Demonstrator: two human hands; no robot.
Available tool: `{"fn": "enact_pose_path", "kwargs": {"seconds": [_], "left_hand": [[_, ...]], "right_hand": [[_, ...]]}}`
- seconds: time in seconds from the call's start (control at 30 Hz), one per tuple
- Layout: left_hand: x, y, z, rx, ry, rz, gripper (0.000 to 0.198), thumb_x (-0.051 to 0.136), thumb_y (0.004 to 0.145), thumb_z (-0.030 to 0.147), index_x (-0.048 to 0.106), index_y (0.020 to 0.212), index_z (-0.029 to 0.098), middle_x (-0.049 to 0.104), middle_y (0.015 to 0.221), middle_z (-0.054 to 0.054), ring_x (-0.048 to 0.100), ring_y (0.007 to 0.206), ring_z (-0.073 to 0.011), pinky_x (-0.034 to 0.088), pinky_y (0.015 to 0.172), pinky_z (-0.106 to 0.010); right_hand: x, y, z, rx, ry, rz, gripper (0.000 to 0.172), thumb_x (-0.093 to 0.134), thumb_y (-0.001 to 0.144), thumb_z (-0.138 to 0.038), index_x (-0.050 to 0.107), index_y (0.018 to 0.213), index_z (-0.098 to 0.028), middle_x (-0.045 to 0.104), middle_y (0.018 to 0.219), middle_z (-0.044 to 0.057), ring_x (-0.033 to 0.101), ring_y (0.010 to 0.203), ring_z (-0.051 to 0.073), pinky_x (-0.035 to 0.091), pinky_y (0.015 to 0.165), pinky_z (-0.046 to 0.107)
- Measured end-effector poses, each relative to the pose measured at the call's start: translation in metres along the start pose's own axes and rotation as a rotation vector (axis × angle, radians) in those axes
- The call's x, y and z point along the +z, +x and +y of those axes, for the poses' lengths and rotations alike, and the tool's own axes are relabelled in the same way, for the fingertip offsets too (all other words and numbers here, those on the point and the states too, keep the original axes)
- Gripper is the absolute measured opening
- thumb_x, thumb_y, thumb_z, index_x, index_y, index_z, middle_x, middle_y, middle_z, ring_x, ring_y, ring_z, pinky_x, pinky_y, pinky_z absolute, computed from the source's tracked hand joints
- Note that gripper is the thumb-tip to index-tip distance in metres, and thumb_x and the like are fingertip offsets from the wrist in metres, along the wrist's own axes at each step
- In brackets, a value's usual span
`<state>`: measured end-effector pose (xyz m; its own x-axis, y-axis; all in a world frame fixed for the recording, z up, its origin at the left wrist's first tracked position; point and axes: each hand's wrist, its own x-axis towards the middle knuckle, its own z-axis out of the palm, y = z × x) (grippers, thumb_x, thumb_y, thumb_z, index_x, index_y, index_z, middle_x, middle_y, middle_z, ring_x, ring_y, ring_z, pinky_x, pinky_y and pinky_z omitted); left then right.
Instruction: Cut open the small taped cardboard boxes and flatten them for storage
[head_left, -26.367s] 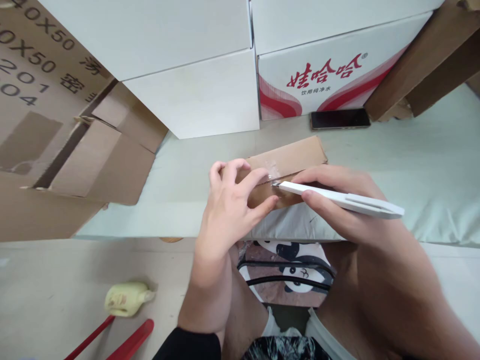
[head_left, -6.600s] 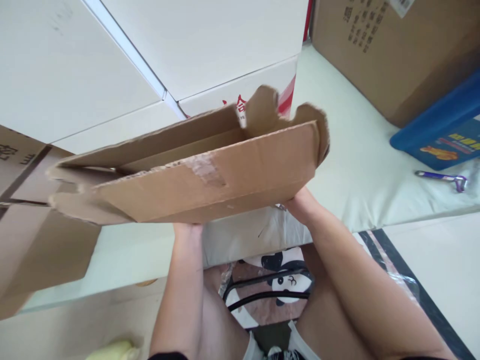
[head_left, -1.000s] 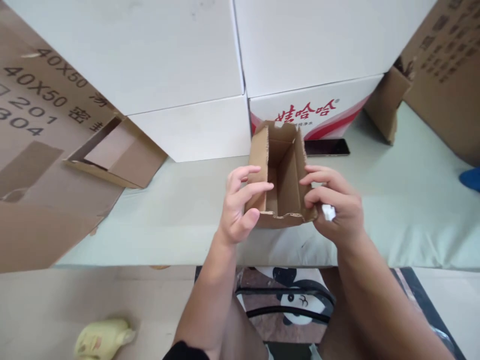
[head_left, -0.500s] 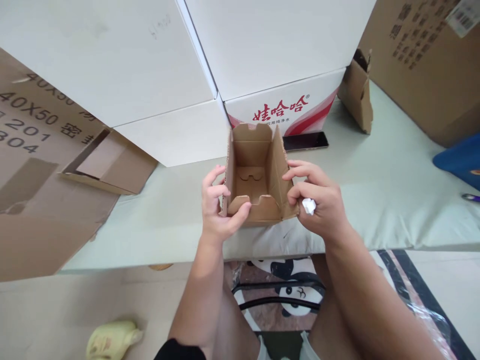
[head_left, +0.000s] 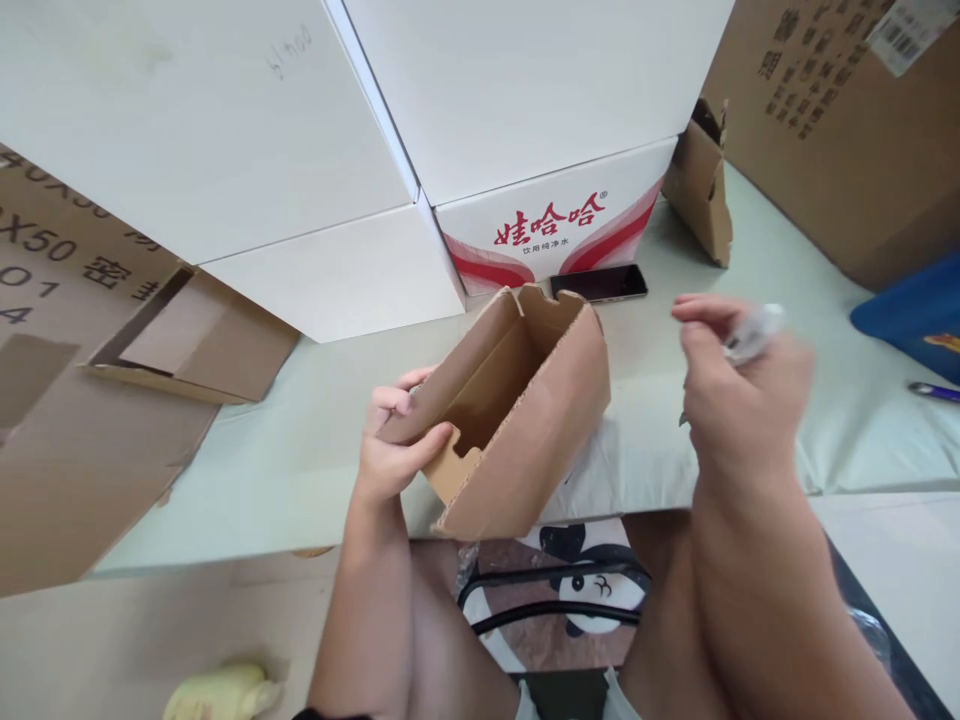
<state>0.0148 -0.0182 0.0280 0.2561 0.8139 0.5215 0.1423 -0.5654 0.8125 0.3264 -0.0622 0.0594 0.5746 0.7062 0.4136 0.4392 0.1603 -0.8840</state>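
Note:
A small open cardboard box [head_left: 555,430] is tilted above the table's front edge, its open top facing up and to the left. My left hand [head_left: 397,440] grips the box's near left end, with the thumb over an inner flap and the fingers on the outer wall. Apart from the box, to its right, my right hand [head_left: 739,390] is closed around a small white object [head_left: 754,335]. One end of that object sticks out above the fist; motion blurs it, and its kind cannot be made out. A thin dark tip shows below the fingers.
A black phone [head_left: 600,283] lies before a white printed carton [head_left: 555,235]. White boxes [head_left: 300,130] stand behind. Cardboard pieces [head_left: 210,340] lie left; a folded one [head_left: 701,190] stands right, near a blue object [head_left: 915,315] and a purple pen [head_left: 934,390].
The box has turned and tilted, coming nearer to me in my left hand. My right hand has let go of the box and moved right, keeping the white object.

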Motion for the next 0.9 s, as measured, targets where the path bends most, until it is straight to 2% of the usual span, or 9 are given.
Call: {"fn": "enact_pose_path", "kwargs": {"seconds": [0.1, 0.17, 0.33, 0.43, 0.53, 0.63, 0.73, 0.8, 0.9], "left_hand": [[0.0, 0.002, 0.008, 0.014, -0.018, -0.073, 0.035, 0.082, 0.084, 0.024, 0.048, 0.09, 0.024, 0.071, 0.128, -0.008, 0.07, 0.122, -0.0226, 0.058, 0.096, -0.038], [0.002, 0.003, 0.012, 0.009, -0.059, -0.111, 0.029, 0.08, 0.085, 0.019, 0.054, 0.096, 0.024, 0.072, 0.129, -0.008, 0.071, 0.121, -0.0216, 0.058, 0.095, -0.036], [0.004, -0.001, 0.015, -0.077, -0.101, -0.082, 0.042, 0.081, 0.084, 0.02, 0.062, 0.121, 0.029, 0.076, 0.124, -0.007, 0.075, 0.112, -0.0215, 0.061, 0.094, -0.035], [0.003, -0.003, 0.017, -0.159, -0.031, -0.051, 0.033, 0.08, 0.085, 0.025, 0.068, 0.116, 0.026, 0.078, 0.117, -0.008, 0.076, 0.107, -0.0225, 0.061, 0.094, -0.037], [0.0, 0.001, 0.021, -0.114, -0.034, -0.222, 0.026, 0.078, 0.085, 0.03, 0.074, 0.109, 0.023, 0.077, 0.121, -0.012, 0.073, 0.118, -0.0285, 0.059, 0.104, -0.047], [0.001, 0.008, 0.024, -0.002, -0.069, -0.425, 0.04, 0.08, 0.079, 0.035, 0.075, 0.118, 0.025, 0.075, 0.129, -0.014, 0.063, 0.133, -0.0356, 0.051, 0.113, -0.058], [0.002, 0.012, 0.022, 0.016, -0.028, -0.515, 0.051, 0.081, 0.075, 0.039, 0.073, 0.124, 0.026, 0.072, 0.134, -0.015, 0.057, 0.14, -0.0397, 0.047, 0.115, -0.063], [0.002, 0.012, 0.019, 0.013, -0.012, -0.546, 0.054, 0.08, 0.075, 0.041, 0.072, 0.127, 0.026, 0.07, 0.136, -0.016, 0.055, 0.142, -0.0408, 0.045, 0.116, -0.065], [-0.004, 0.011, 0.019, 0.026, -0.058, -0.604, 0.058, 0.077, 0.079, 0.049, 0.07, 0.134, 0.029, 0.066, 0.143, -0.015, 0.051, 0.146, -0.0409, 0.042, 0.118, -0.065]], "right_hand": [[0.012, 0.001, 0.009, 0.12, 0.057, -0.251, 0.014, 0.062, 0.088, -0.03, 0.075, 0.087, -0.024, 0.07, 0.073, 0.003, 0.072, 0.079, 0.025, 0.059, 0.075, 0.043], [0.017, -0.003, 0.006, 0.088, 0.142, -0.4, 0.021, 0.058, 0.091, -0.036, 0.076, 0.09, -0.025, 0.073, 0.078, 0.004, 0.073, 0.084, 0.026, 0.06, 0.077, 0.043], [0.017, -0.009, 0.0, -0.086, 0.185, -0.606, 0.022, 0.061, 0.092, -0.041, 0.074, 0.081, -0.026, 0.079, 0.102, 0.004, 0.072, 0.107, 0.028, 0.056, 0.095, 0.045], [0.016, -0.009, 0.003, -0.058, 0.105, -0.682, 0.028, 0.062, 0.091, -0.044, 0.069, 0.072, -0.024, 0.077, 0.09, 0.003, 0.072, 0.099, 0.027, 0.055, 0.083, 0.04], [0.018, -0.01, 0.005, 0.028, 0.05, -0.679, 0.04, 0.06, 0.091, -0.051, 0.06, 0.064, -0.022, 0.067, 0.072, 0.002, 0.068, 0.08, 0.023, 0.05, 0.069, 0.034], [0.022, -0.011, 0.007, 0.067, 0.033, -0.612, 0.037, 0.062, 0.089, -0.054, 0.064, 0.071, -0.022, 0.066, 0.073, 0.002, 0.064, 0.075, 0.021, 0.048, 0.067, 0.033], [0.025, -0.011, 0.01, 0.035, 0.025, -0.501, 0.027, 0.068, 0.084, -0.048, 0.072, 0.094, -0.023, 0.073, 0.092, 0.004, 0.066, 0.086, 0.023, 0.052, 0.078, 0.038], [0.026, -0.011, 0.013, 0.007, 0.016, -0.44, 0.032, 0.072, 0.081, -0.044, 0.072, 0.107, -0.025, 0.074, 0.107, 0.006, 0.067, 0.097, 0.025, 0.053, 0.088, 0.043], [0.027, -0.011, 0.019, 0.022, -0.005, -0.425, 0.035, 0.073, 0.079, -0.042, 0.071, 0.109, -0.025, 0.074, 0.113, 0.008, 0.067, 0.1, 0.027, 0.052, 0.093, 0.049]]}}
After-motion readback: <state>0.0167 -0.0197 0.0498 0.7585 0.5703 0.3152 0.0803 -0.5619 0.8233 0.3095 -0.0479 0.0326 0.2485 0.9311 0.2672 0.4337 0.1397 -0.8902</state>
